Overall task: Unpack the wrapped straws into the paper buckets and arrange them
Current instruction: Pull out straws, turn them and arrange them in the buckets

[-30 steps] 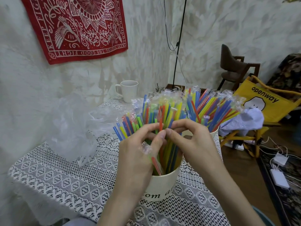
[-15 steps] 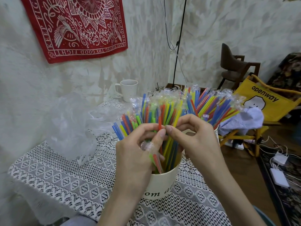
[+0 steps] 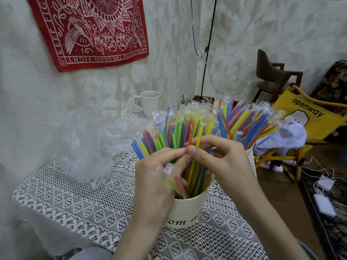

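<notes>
Two paper buckets stuffed with straws, both hands busy over the near one

The near cream paper bucket with black lettering on the white lace tablecloth is packed with colourful plastic straws fanning out, most in clear wrappers. The second cream paper bucket just behind it, mostly hidden, holds another wrapped bunch. Left hand and right hand meet fingertip to fingertip, pinching a red straw; left also grips a few wrapped ones against its palm. Crumpled clear plastic bag lies left, white ceramic mug behind.
</notes>
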